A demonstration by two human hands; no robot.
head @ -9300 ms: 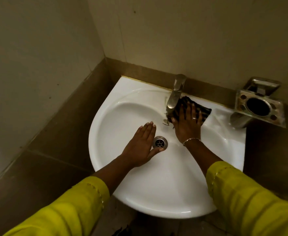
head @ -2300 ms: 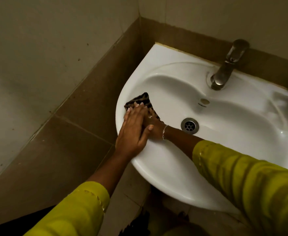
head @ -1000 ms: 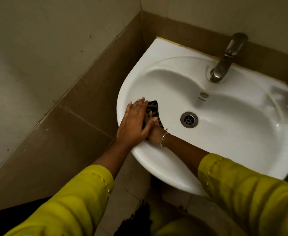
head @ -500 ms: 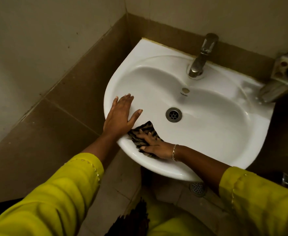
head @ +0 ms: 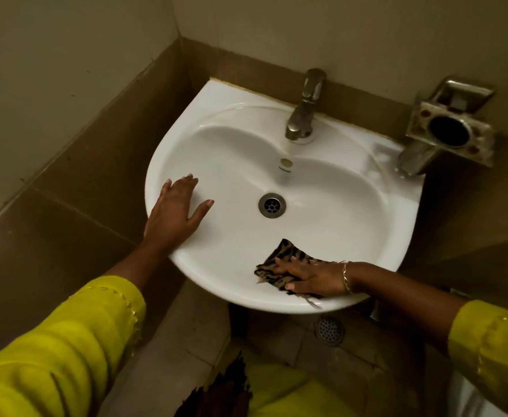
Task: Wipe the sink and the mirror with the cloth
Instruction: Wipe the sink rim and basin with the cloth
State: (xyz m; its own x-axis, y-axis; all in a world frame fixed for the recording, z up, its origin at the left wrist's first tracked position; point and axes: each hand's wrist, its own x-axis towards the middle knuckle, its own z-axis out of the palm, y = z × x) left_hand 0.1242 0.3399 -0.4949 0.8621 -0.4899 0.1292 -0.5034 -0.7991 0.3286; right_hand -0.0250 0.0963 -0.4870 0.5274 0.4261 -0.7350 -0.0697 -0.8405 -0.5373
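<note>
A white wall-mounted sink (head: 330, 224) fills the middle of the view, with a round metal drain (head: 272, 205) in its bowl. My right hand (head: 309, 276) presses a dark striped cloth (head: 288, 260) flat onto the sink's front rim. My left hand (head: 176, 213) lies flat on the left rim with fingers spread and holds nothing. No mirror is in view.
A metal tap (head: 305, 109) stands at the back of the sink. A metal holder with a round hole (head: 448, 133) juts from the wall at the right. Tiled walls close in at the left and back. A floor drain (head: 328, 330) lies under the sink.
My right hand has slid the cloth along the front rim from the left side toward the right. My left hand stays on the left rim.
</note>
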